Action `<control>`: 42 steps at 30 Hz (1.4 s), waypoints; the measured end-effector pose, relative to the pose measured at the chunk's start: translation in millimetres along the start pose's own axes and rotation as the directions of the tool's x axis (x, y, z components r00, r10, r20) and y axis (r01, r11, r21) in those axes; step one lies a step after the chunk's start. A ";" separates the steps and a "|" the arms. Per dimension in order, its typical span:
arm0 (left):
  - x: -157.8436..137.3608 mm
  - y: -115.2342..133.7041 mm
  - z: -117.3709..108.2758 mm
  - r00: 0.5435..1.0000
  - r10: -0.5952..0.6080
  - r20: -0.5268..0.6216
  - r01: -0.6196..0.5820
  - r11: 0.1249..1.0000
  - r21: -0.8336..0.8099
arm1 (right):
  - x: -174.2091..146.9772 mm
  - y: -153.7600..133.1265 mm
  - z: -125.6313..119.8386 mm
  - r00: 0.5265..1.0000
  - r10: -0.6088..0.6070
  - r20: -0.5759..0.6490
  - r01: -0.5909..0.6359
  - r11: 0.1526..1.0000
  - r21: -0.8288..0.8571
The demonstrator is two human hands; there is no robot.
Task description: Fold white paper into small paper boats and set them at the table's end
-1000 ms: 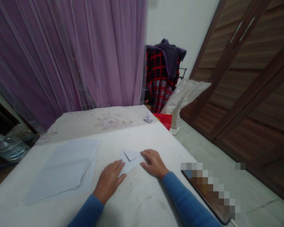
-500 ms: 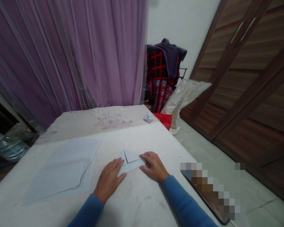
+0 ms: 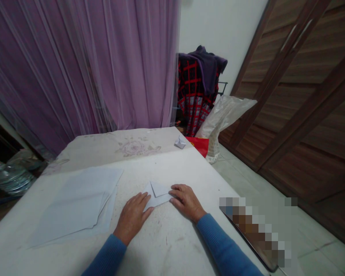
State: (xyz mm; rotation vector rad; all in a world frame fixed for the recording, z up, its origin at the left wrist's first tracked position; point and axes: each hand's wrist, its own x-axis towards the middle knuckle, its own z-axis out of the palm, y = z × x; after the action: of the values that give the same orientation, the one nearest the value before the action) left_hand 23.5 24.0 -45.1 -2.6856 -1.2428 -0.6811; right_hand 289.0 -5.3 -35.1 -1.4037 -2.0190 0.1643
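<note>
Folded paper (image 3: 159, 194) lies flat on the bench (image 3: 166, 249), directly between my two hands. I judge the folding to be partway along. Done so far: a pointed flap (image 3: 162, 188) is turned over the rest, its edges straight; a dark line along its left edge suggests it sits slightly proud. A strip (image 3: 160, 200) along the side nearest me lies outside the flap, single or layered, I cannot tell.

My left hand (image 3: 132, 218) lies over the left end, its fingers loosely spread, thumb well apart from the fingertips, so it seems to steady the paper rather than pinch it. My right hand (image 3: 187, 203) is at the right-hand corner, fingers curled and thumb just below them; whether they nip the corner or merely rest on it, I cannot tell.

Outstanding: the paper is flat, with no raised form, so I take it as unfinished; the number of folds left cannot be read from here. To my left, a stack of sheets (image 3: 74, 207) lies flat, apart from my hand, and looks unfolded. Near the far right corner stands a small folded paper piece (image 3: 179, 143) with a raised point, apparently complete.
</note>
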 end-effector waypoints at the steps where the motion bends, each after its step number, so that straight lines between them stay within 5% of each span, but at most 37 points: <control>1: 0.6 0.0 -0.7 1.000 -0.001 0.001 0.001 1.000 -0.003 | -0.4 0.6 0.7 1.000 -0.008 -0.009 0.008 1.000 -0.005; 8: 2.2 -2.6 -1.9 1.000 -0.015 0.017 0.016 0.999 -0.045 | -1.1 4.3 5.4 0.994 -0.096 -0.055 0.093 0.994 -0.049; 27: 10.4 -12.0 -16.8 0.975 -0.057 0.215 0.090 0.985 -0.149 | 4.2 4.4 4.4 0.996 -0.037 -0.079 0.038 0.999 0.020; 42: 10.3 -24.7 -13.4 0.963 -0.035 0.268 0.099 0.969 -0.228 | 4.4 6.6 5.1 0.992 -0.061 -0.110 0.067 0.996 0.055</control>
State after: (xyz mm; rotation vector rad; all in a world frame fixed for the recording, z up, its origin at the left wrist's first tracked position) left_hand 6.2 43.7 -30.9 -3.0257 -1.3998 -0.5258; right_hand 290.3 2.5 -40.0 -1.2827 -1.9521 0.1163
